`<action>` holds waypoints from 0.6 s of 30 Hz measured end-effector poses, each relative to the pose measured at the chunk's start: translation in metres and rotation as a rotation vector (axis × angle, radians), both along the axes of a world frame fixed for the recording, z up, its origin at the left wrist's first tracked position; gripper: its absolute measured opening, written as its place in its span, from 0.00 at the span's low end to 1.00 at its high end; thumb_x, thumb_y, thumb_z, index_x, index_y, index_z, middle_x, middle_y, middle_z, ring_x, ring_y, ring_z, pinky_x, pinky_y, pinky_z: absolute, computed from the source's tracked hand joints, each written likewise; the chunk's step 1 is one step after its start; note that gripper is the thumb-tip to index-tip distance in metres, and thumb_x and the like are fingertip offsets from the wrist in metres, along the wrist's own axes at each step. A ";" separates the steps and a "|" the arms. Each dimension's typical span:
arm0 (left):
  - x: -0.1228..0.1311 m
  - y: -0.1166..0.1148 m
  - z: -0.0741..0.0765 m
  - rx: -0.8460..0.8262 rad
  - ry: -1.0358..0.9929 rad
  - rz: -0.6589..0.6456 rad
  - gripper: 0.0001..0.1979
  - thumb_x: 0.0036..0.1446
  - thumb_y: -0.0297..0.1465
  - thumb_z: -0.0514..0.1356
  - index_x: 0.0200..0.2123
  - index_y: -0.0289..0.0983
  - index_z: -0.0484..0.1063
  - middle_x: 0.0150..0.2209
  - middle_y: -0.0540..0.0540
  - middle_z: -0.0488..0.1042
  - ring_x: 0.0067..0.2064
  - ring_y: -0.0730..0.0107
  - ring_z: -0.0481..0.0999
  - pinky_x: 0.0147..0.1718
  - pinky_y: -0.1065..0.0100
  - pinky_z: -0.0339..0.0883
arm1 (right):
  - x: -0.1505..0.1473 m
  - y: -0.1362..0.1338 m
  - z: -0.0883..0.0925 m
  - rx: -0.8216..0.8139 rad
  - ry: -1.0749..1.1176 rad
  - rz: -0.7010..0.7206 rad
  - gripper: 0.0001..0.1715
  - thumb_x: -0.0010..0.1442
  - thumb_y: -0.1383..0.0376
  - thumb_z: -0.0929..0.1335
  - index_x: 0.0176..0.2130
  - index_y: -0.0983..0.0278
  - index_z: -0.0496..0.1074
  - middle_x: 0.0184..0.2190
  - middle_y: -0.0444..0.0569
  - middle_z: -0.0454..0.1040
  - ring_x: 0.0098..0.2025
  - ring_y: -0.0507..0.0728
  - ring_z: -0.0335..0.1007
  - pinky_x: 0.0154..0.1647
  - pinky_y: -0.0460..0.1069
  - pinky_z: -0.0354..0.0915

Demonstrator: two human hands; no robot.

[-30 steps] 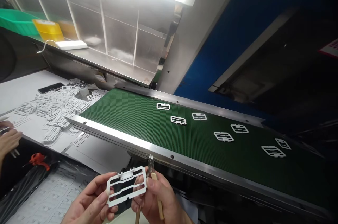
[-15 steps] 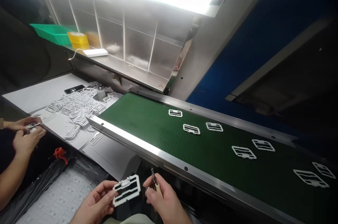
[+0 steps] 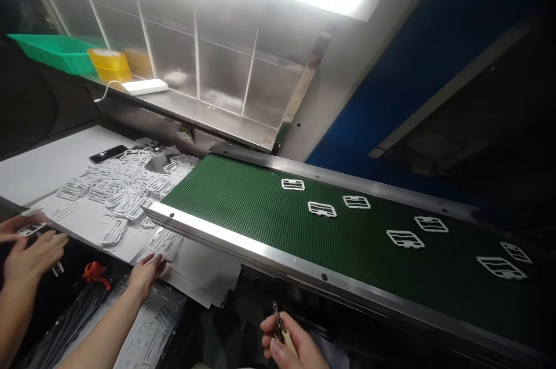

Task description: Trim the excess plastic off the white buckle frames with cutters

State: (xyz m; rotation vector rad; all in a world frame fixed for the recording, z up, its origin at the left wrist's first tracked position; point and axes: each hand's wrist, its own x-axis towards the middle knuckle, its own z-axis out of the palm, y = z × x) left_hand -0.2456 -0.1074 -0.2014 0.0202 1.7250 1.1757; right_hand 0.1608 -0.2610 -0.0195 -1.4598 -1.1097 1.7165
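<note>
The left hand is stretched out flat and open, fingertips resting on the white sheets at the counter edge, with a few loose white frames lying just beyond its fingertips and the big heap of frames farther out ahead of it. The right hand stays low and close to the body, closed around the cutters, whose tips point up and away from the palm. The belt runs off to the right of both hands, carrying seven more frames, all well out of reach of the left. To pick cleanly, the left hand would do best to pinch a single frame by its outer rim rather than a thin inner bar, and lift it clear of its neighbours. The cutters should stay shut and tipped away meanwhile. A co-worker's hands work farther left, apart from both.
</note>
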 end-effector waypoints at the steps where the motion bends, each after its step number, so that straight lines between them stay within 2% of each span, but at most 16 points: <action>1: 0.001 0.001 -0.002 -0.010 0.026 -0.022 0.10 0.70 0.29 0.68 0.53 0.35 0.76 0.45 0.47 0.80 0.39 0.67 0.82 0.39 0.63 0.81 | -0.002 -0.001 0.002 -0.012 0.005 -0.007 0.43 0.57 0.31 0.77 0.52 0.62 0.79 0.44 0.54 0.78 0.45 0.61 0.74 0.51 0.57 0.68; 4: 0.022 -0.018 -0.002 -0.007 0.072 -0.149 0.15 0.64 0.29 0.72 0.52 0.35 0.77 0.45 0.46 0.80 0.42 0.64 0.82 0.44 0.62 0.81 | -0.008 -0.002 0.016 -0.088 0.046 -0.018 0.40 0.55 0.38 0.81 0.52 0.63 0.79 0.45 0.53 0.79 0.46 0.60 0.75 0.55 0.57 0.68; 6: 0.047 -0.043 0.011 0.021 0.020 -0.299 0.21 0.51 0.32 0.79 0.47 0.35 0.80 0.43 0.43 0.83 0.46 0.55 0.85 0.46 0.61 0.81 | -0.014 0.001 0.029 -0.150 0.118 -0.010 0.34 0.56 0.45 0.82 0.51 0.63 0.80 0.45 0.52 0.80 0.46 0.59 0.77 0.57 0.56 0.68; 7: 0.062 -0.056 0.023 0.043 -0.033 -0.396 0.25 0.44 0.35 0.82 0.45 0.35 0.82 0.43 0.41 0.84 0.48 0.49 0.86 0.45 0.60 0.82 | -0.017 0.003 0.035 -0.175 0.166 -0.002 0.32 0.56 0.47 0.81 0.51 0.64 0.80 0.45 0.52 0.80 0.45 0.59 0.78 0.57 0.57 0.69; 8: 0.077 -0.070 0.040 0.072 -0.089 -0.498 0.28 0.38 0.38 0.85 0.43 0.35 0.84 0.42 0.39 0.86 0.49 0.45 0.86 0.45 0.59 0.83 | -0.020 0.006 0.040 -0.190 0.220 -0.002 0.31 0.56 0.49 0.81 0.51 0.65 0.80 0.45 0.53 0.81 0.44 0.58 0.79 0.57 0.58 0.70; 9: 0.093 -0.082 0.062 0.126 -0.138 -0.604 0.30 0.35 0.42 0.86 0.42 0.36 0.86 0.42 0.38 0.87 0.49 0.44 0.87 0.46 0.59 0.83 | -0.023 0.008 0.044 -0.196 0.277 -0.006 0.31 0.56 0.50 0.81 0.51 0.66 0.80 0.45 0.54 0.81 0.42 0.58 0.79 0.56 0.58 0.70; 11: 0.123 -0.100 0.112 0.305 -0.159 -0.855 0.28 0.46 0.51 0.81 0.44 0.39 0.88 0.45 0.37 0.88 0.51 0.45 0.86 0.53 0.58 0.82 | -0.027 0.013 0.050 -0.196 0.391 -0.023 0.33 0.54 0.49 0.81 0.49 0.68 0.80 0.42 0.54 0.80 0.38 0.57 0.78 0.53 0.58 0.71; 13: 0.152 -0.109 0.164 0.400 -0.111 -0.848 0.25 0.56 0.55 0.75 0.46 0.41 0.88 0.48 0.38 0.88 0.54 0.47 0.86 0.54 0.61 0.81 | -0.031 0.018 0.054 -0.192 0.486 -0.019 0.34 0.52 0.47 0.82 0.47 0.69 0.80 0.39 0.52 0.79 0.35 0.55 0.76 0.49 0.56 0.71; 14: 0.164 -0.110 0.186 0.433 -0.160 -0.838 0.25 0.57 0.55 0.74 0.47 0.42 0.88 0.47 0.38 0.88 0.52 0.48 0.86 0.49 0.61 0.82 | -0.032 0.020 0.055 -0.188 0.515 -0.001 0.34 0.52 0.46 0.82 0.45 0.69 0.80 0.38 0.52 0.78 0.34 0.54 0.75 0.48 0.55 0.71; 16: 0.184 -0.107 0.216 0.458 -0.318 -0.857 0.24 0.58 0.53 0.74 0.47 0.42 0.86 0.37 0.41 0.85 0.35 0.56 0.84 0.33 0.62 0.81 | -0.032 0.023 0.057 -0.171 0.541 0.038 0.34 0.51 0.45 0.82 0.43 0.69 0.79 0.36 0.51 0.77 0.32 0.53 0.74 0.45 0.53 0.70; 18: 0.197 -0.100 0.228 0.455 -0.461 -0.917 0.20 0.60 0.51 0.74 0.43 0.41 0.84 0.25 0.49 0.76 0.22 0.67 0.74 0.23 0.66 0.72 | -0.029 0.025 0.062 -0.153 0.525 0.081 0.33 0.51 0.44 0.81 0.41 0.69 0.80 0.35 0.50 0.77 0.33 0.53 0.73 0.45 0.52 0.70</action>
